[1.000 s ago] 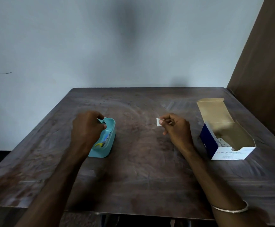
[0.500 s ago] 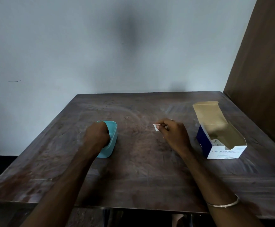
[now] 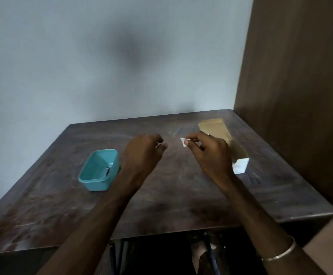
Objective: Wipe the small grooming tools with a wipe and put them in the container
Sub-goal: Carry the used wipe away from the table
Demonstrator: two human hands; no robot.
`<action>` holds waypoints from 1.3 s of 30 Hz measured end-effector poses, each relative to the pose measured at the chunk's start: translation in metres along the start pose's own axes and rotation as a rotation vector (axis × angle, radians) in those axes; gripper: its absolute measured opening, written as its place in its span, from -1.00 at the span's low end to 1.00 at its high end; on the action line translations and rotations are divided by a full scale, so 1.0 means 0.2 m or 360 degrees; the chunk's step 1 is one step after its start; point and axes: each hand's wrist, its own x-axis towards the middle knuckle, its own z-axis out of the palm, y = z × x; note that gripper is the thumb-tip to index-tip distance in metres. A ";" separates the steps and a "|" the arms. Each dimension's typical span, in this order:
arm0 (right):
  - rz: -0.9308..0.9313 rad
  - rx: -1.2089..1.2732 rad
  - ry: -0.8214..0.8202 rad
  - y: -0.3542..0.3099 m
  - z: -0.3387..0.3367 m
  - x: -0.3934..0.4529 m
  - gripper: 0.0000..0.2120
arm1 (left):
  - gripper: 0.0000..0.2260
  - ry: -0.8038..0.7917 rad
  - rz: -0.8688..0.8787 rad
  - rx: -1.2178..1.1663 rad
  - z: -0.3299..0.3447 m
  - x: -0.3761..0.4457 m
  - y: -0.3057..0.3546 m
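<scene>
The right hand [image 3: 207,153] pinches a small white wipe [image 3: 182,141] above the bench [image 3: 181,195]; the left hand [image 3: 141,153] has curled fingers, whether holding a tool I cannot tell. Bring them together, rubbing firmly, then drop the tool in the teal container [image 3: 94,183] at left.

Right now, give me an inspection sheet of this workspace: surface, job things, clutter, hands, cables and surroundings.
Surface: dark wooden table, worn and streaked.
Job's things: teal container on the table's left, a small dark tool inside; small white wipe.
Clutter: open cardboard box on the right, flap up.
Hands: right hand pinches the wipe above the table; left hand is raised beside it, fingers curled, something pale at the fingertips, too blurred to name.
Cables: dark cables under the table's near edge.
Surroundings: pale wall behind, brown panel on the right.
</scene>
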 end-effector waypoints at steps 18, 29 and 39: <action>0.0872 -0.0684 0.0201 0.40 -1.25 -1.12 -0.86 | -0.72 -0.0589 0.0915 -0.0396 0.79 -0.68 1.34; 0.1932 -0.0828 -0.0296 0.54 -1.20 -2.09 -0.85 | -0.67 -0.1329 0.0941 -0.0084 1.35 -1.31 1.26; 0.2423 -0.0865 -0.0621 0.57 -1.06 -2.38 -0.67 | -0.65 -0.1463 0.1067 0.0091 1.52 -1.49 1.04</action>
